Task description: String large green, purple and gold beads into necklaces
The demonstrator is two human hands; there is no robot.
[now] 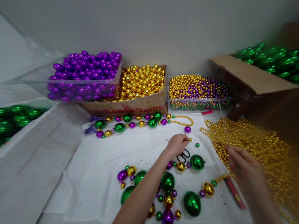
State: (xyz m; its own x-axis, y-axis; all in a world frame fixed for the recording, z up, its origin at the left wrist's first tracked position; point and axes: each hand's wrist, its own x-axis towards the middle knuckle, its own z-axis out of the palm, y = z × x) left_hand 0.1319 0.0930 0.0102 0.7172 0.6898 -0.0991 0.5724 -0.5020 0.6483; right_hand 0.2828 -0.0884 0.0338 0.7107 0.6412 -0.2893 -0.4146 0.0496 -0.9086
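My left hand [178, 144] reaches across the white cloth, thumb and fingers pinched at a small gold bead [190, 139]. A purple bead [187, 129] and a small green bead [197, 145] lie close by. Black-handled scissors [183, 156] are partly hidden under that hand. My right hand [246, 168] is closed on a thin pale strand [224, 124] that rises straight from its fingertips; I cannot tell if it is thread or a needle. Below my left arm lies a bead strand with large green balls [192, 203], purple and gold ones, partly covered by the forearm.
Behind stand a tub of purple beads [87, 70], a carton of gold beads [144, 80] and a tub of small mixed beads [198, 87]. A finished-looking necklace [132, 125] lies in front. Gold bead chains [261, 146] heap at right, beside a red-handled tool [235, 193] and a cardboard box [257, 74].
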